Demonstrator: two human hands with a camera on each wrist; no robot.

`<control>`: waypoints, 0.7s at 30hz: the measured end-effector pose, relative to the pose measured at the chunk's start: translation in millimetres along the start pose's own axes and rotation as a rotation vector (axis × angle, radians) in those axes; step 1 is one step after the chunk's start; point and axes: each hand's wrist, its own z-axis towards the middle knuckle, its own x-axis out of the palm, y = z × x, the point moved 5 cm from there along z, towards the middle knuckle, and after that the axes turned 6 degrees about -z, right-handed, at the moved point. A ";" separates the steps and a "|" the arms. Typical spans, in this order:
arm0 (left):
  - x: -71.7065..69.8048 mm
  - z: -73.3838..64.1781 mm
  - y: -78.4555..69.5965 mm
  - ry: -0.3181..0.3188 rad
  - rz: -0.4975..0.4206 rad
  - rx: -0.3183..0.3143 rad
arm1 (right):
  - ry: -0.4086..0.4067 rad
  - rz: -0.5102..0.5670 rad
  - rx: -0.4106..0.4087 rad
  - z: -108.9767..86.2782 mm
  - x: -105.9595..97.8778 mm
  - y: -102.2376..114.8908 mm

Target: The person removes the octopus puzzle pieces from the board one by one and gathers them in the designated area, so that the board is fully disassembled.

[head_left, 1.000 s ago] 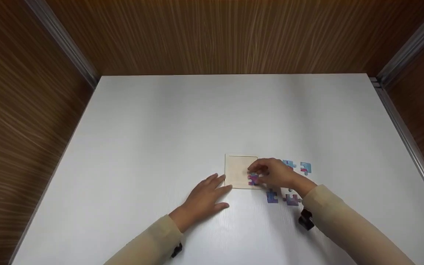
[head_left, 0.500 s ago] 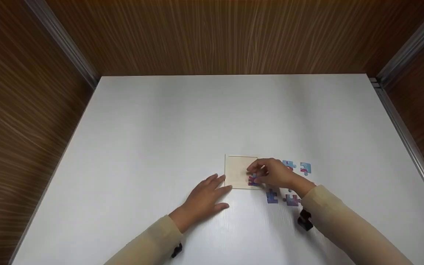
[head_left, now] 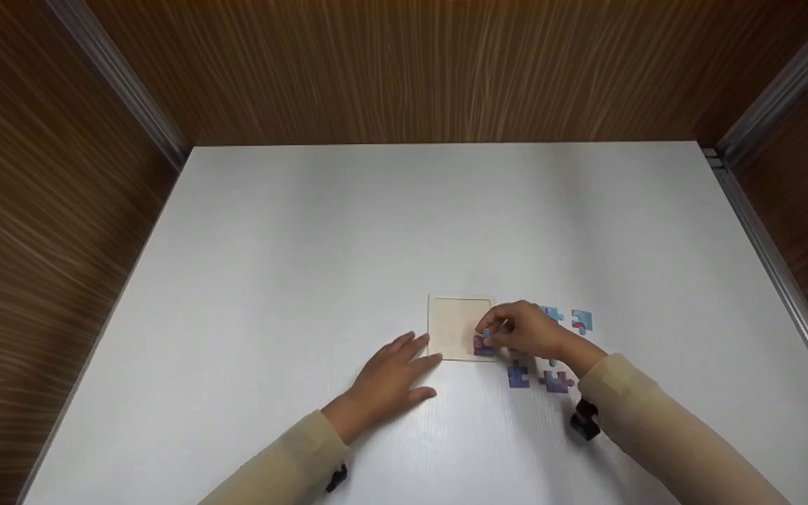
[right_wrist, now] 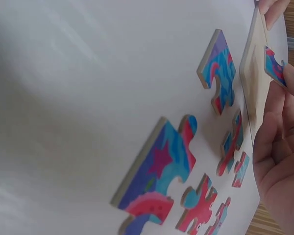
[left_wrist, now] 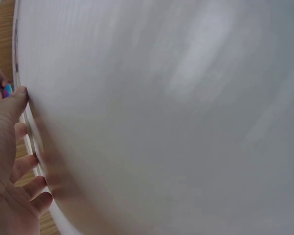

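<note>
My right hand (head_left: pixel 529 331) pinches a blue, purple and pink jigsaw puzzle piece (head_left: pixel 482 345) between thumb and fingers. It is over the near right corner of a square, pale wooden puzzle tray (head_left: pixel 454 324). In the right wrist view the held piece (right_wrist: pixel 274 67) stands tilted against the tray (right_wrist: pixel 256 68), part of it covered by the fingertips. My left hand (head_left: pixel 388 375) lies palm down with fingers spread, its fingertips at the tray's left edge. The left wrist view shows the left fingers (left_wrist: pixel 25 166) extended along that edge.
Several loose puzzle pieces lie right of the tray, among them a purple one (head_left: pixel 518 376), a purple-pink one (head_left: pixel 557 381) and a light blue one (head_left: pixel 582 320). The right hand partly hides others. Wood-grain panels (head_left: pixel 439 70) border the white table (head_left: pixel 348 210).
The puzzle piece in my right hand has tilted at the tray's corner, and the right fingers have shifted slightly. My left hand stays in place.
</note>
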 end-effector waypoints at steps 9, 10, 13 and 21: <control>-1.8 -0.7 -1.1 0.003 -0.015 0.001 | -0.007 0.062 -0.002 -12.5 -13.5 -6.7; -1.9 -0.7 -1.2 0.002 -0.011 0.003 | -0.009 0.066 0.000 -14.7 -15.5 -7.4; -2.6 -0.9 -1.9 0.000 -0.001 0.009 | -0.013 0.081 0.013 -22.0 -22.1 -10.0; -3.8 -0.4 -3.2 -0.002 0.007 0.013 | -0.011 0.045 0.040 -40.5 -36.5 -21.0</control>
